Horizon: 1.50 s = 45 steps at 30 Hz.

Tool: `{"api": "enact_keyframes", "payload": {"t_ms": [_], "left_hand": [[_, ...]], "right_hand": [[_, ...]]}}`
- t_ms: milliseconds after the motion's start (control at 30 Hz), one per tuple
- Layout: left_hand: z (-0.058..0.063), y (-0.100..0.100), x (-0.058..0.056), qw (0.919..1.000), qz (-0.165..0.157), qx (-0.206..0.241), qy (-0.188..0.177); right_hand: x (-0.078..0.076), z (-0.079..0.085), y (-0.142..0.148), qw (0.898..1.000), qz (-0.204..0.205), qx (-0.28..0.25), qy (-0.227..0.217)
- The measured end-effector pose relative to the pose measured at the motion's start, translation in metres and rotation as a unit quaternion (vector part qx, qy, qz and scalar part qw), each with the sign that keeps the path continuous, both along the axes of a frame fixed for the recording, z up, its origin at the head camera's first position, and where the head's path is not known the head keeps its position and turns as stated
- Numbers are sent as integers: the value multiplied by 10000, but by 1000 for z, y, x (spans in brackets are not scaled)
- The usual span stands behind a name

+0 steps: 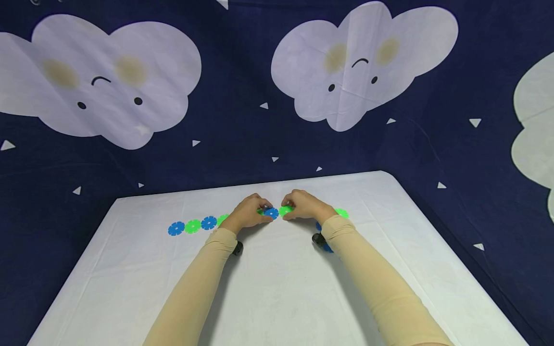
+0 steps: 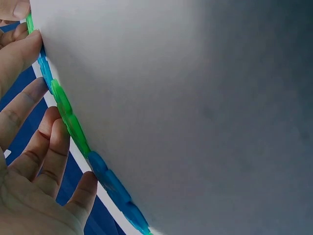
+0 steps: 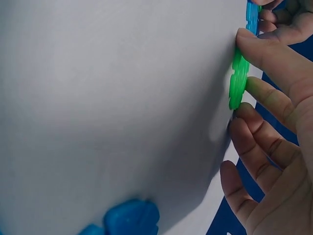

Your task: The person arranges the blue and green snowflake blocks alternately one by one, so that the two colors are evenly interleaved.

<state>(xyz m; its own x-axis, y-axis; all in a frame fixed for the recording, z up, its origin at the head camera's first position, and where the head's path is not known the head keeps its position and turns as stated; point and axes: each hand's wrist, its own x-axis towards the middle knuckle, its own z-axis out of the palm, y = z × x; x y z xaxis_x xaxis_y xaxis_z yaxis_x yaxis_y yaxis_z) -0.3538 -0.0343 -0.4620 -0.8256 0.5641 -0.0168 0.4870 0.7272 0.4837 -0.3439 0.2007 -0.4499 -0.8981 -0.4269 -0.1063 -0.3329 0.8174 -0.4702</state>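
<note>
My left hand (image 1: 249, 212) pinches a blue notched plastic disc (image 1: 271, 213) between thumb and fingers, near the table's far edge. Just to its right, my right hand (image 1: 308, 205) pinches a green notched disc (image 1: 285, 211) by its rim. In the head view the two discs sit very close; whether they interlock I cannot tell. From the blue disc a line of alternating discs runs left, including a green disc (image 1: 193, 226) and the blue end disc (image 1: 176, 228). In the left wrist view, a green disc (image 2: 70, 117) and a blue disc (image 2: 116, 188) follow beneath the fingers. My left hand hides part of the line.
A white-covered table (image 1: 277, 288) bears everything. Under and beside my right forearm lie a green disc (image 1: 342, 213) and blue discs (image 1: 328, 248), partly hidden. Behind the table hangs a dark blue cloth (image 1: 235, 120) with printed clouds.
</note>
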Motion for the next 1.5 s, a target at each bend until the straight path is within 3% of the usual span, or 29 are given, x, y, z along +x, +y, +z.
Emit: {"api": "enact_keyframes", "payload": {"t_ms": [400,667,1067,1500], "left_hand": [[-1,-1,0,10000,-40,-6,-38],[3,0,1,9999,-132,40,-52],[4,9,0,9995,-287,138,-39],[-1,24,-1,9997,-217,140,-55]], "right_hand": [[2,2,-1,10000,85,-9,16],[9,12,18,9998,-68,-9,-203],[38,27,53,9960,-226,333,-801],[62,31,72,9943,-226,783,-687]]}}
